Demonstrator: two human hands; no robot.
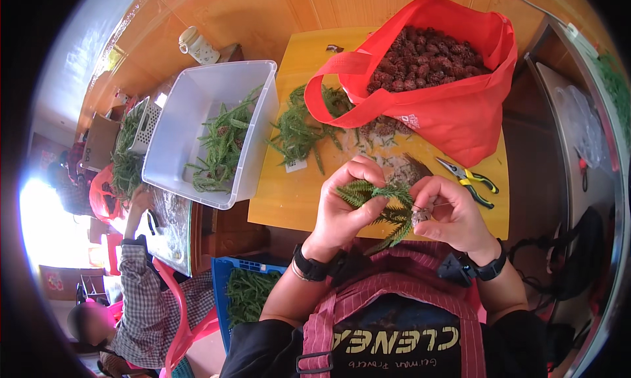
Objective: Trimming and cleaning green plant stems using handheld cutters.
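My left hand [345,207] is closed around a green artificial pine sprig [394,214], its needled tips fanning out toward my right hand. In my right hand [453,214], thumb and fingers pinch a small brownish-grey pine cone [420,215] against the sprig's side. What looks like thin wire shows near the cone, too fine to be sure. Both hands are over the near edge of a yellow table [282,210]. Just right of them lie pliers [470,181] with yellow-and-black handles, jaws pointing away to the left.
A red bag [453,115] full of pine cones [427,59] stands at the back right. Loose sprigs [296,132] lie left of it. A clear plastic bin [253,135] holds more sprigs, as does a blue crate [223,279] below. Another person [141,299] sits at the left.
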